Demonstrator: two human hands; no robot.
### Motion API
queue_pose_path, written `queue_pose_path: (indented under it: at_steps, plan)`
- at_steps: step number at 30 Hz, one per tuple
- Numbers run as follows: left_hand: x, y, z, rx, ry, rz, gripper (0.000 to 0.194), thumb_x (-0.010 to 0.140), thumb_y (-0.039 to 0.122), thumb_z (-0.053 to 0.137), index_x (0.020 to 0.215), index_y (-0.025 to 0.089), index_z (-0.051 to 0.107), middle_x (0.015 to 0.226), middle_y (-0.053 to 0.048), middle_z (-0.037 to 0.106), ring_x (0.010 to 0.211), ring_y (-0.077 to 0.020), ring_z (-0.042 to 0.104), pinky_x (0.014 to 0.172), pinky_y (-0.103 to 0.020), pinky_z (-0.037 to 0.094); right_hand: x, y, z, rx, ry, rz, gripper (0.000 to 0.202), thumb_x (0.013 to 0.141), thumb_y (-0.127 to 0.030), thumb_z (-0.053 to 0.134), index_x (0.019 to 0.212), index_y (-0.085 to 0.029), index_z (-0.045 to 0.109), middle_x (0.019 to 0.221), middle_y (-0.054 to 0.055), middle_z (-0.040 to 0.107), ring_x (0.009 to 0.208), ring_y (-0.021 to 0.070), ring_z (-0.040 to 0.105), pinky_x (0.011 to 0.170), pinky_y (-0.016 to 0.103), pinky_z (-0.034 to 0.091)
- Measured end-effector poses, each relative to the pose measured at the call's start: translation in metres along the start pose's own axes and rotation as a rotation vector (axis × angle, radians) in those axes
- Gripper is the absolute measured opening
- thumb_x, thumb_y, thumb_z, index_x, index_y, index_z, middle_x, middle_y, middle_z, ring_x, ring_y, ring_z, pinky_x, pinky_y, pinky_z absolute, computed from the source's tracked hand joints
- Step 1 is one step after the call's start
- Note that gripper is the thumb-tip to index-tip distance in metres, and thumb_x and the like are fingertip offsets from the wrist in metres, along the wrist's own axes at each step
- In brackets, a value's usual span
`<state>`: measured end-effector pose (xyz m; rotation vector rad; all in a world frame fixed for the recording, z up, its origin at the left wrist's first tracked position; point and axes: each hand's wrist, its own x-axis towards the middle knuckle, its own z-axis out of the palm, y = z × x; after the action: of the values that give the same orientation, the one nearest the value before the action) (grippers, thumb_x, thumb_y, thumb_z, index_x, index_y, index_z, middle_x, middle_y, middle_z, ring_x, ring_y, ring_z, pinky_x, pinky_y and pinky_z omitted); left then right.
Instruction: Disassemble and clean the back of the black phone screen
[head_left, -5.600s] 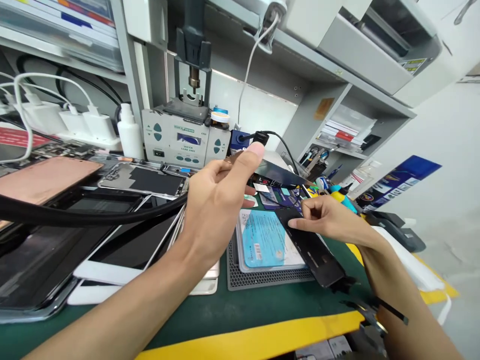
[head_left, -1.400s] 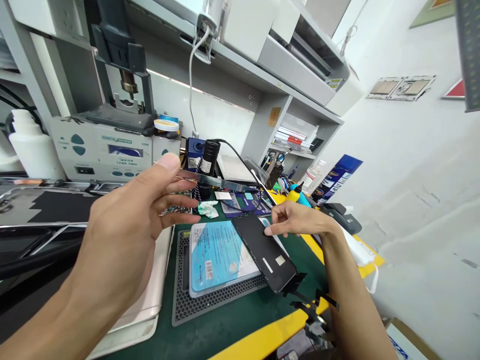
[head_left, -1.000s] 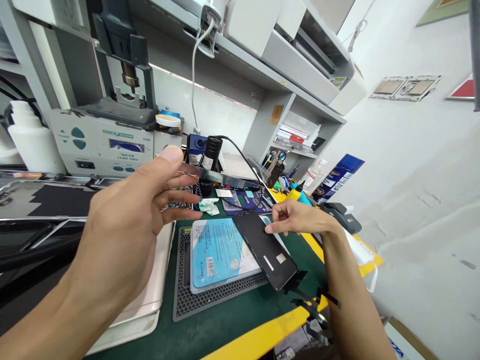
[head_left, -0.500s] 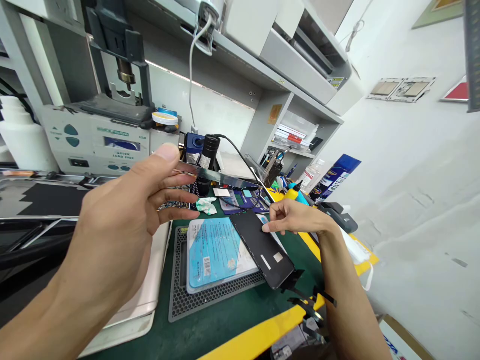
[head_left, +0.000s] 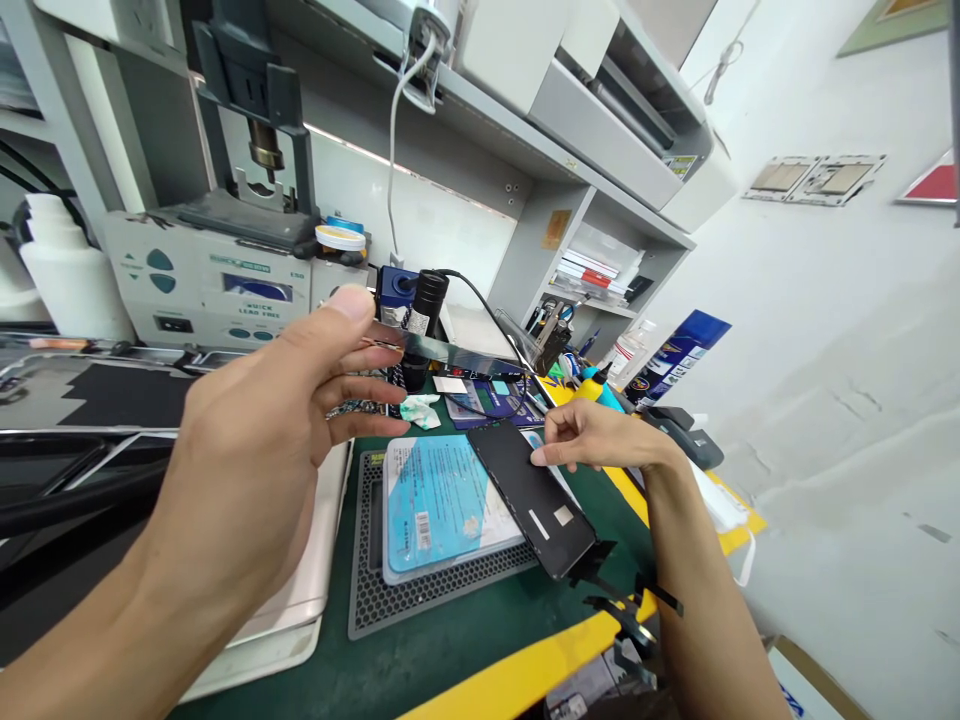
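My left hand (head_left: 262, 430) is raised at the left, pinching a thin shiny strip-like piece (head_left: 465, 356) between thumb and forefinger. That piece is seen nearly edge-on, so its kind is unclear; the other fingers are spread below it. To the right, my right hand (head_left: 592, 437) has its thumb and curled fingers at the right edge of a black phone panel (head_left: 529, 490). The panel leans across a blue and white flat box (head_left: 435, 505), and shows two small pale patches and dark tabs at its lower end. The box lies on a grey perforated mat (head_left: 405, 602).
A grey soldering station (head_left: 247, 285) and a white bottle (head_left: 71, 270) stand at the back left. Behind my hands are a black cylinder (head_left: 429, 300) and a crumpled tissue (head_left: 420, 410). Yellow edging (head_left: 517, 665) borders the green bench. A yellow bottle (head_left: 592, 384) is by my right wrist.
The whole view has shifted slightly, so everything appears a little further right. Both hands keep the same hold, and the strip-like piece and black panel show no clear movement of their own.
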<state>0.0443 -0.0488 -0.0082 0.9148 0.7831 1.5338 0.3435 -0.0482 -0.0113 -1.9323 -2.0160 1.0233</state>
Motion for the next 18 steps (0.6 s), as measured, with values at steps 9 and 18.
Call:
queue_pose_path:
  at_steps: [9,18]
  plan:
    - [0.0002,-0.0015,-0.0007,-0.003,-0.015,0.023,0.030,0.073,0.046,0.072,0.084,0.019,0.073,0.090,-0.009,0.071,0.080,-0.0292,0.067,0.053,-0.035,0.058,0.0000,-0.0018,-0.0013,0.085,-0.014,-0.023,0.033,0.075,-0.048,0.079,0.076,-0.019,0.063,0.058,-0.004,0.058,0.051,0.0103,0.053,0.039,0.019,0.036]
    - [0.0013,-0.0006,-0.0008,0.018,0.000,-0.010,0.040,0.071,0.051,0.072,0.090,0.016,0.074,0.092,-0.011,0.071,0.072,-0.0257,0.065,0.053,-0.035,0.057,0.0051,0.0062,-0.0004,0.227,0.004,-0.075,0.031,0.074,-0.041,0.080,0.083,-0.016,0.065,0.063,-0.002,0.062,0.055,0.0134,0.062,0.045,0.024,0.052]
